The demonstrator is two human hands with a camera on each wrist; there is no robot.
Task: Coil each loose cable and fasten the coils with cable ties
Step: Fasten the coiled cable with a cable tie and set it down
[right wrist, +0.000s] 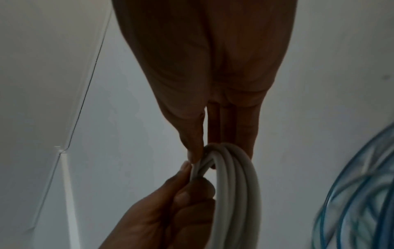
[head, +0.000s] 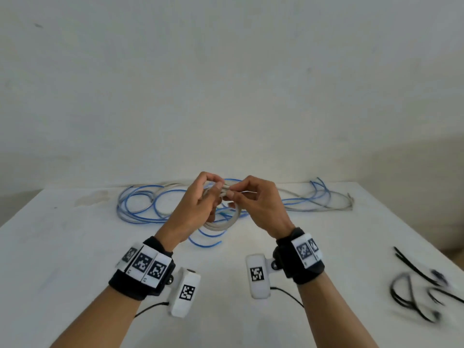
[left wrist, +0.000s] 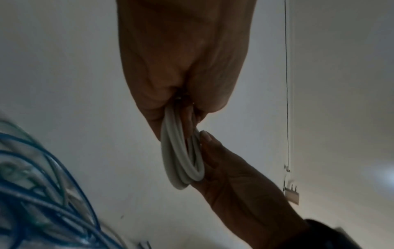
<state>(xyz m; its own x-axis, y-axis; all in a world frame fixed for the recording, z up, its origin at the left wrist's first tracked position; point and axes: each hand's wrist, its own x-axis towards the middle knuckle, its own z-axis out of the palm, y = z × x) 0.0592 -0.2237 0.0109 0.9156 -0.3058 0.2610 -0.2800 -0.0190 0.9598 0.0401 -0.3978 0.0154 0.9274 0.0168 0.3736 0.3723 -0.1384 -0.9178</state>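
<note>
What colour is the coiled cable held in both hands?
Pale grey-white coiled cable; the right wrist view shows it best.

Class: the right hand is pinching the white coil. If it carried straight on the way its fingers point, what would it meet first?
Probably the left hand, whose fingertips face the right hand across the white coil that both grip; depth is uncertain.

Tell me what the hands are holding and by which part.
Both hands hold the coiled white cable by its top: left hand grips the bundled loops, right hand pinches them beside it.
</note>
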